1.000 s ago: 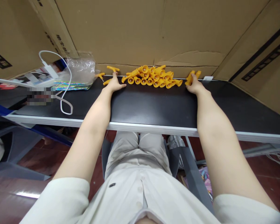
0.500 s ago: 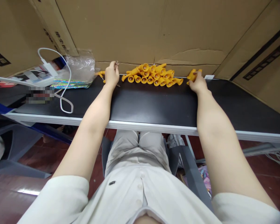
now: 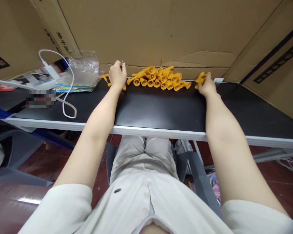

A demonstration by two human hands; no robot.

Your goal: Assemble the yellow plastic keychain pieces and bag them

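Left end of black counter: clear plastic bag; then yellow corkscrew, just beside left hand, which is curled tight around a small metal piece. Centre, against cardboard: heap of yellow bell-mouthed sleeves. Farther right: yellow plastic piece, gripped by right hand.

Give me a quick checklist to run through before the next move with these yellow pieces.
1. Left hand closed on the shiny-tipped item: ok, fingers curled.
2. Held item fully visible: not ok, the hand hides most of it.
3. Right hand in contact with a yellow piece: ok, fingertips on it.
4. Right-hand grip firm: cannot tell.
5. Pile of yellow pieces apart from the right hand: ok, a gap shows.
6. Clear plastic bag apart from the left hand: ok, it lies farther left.
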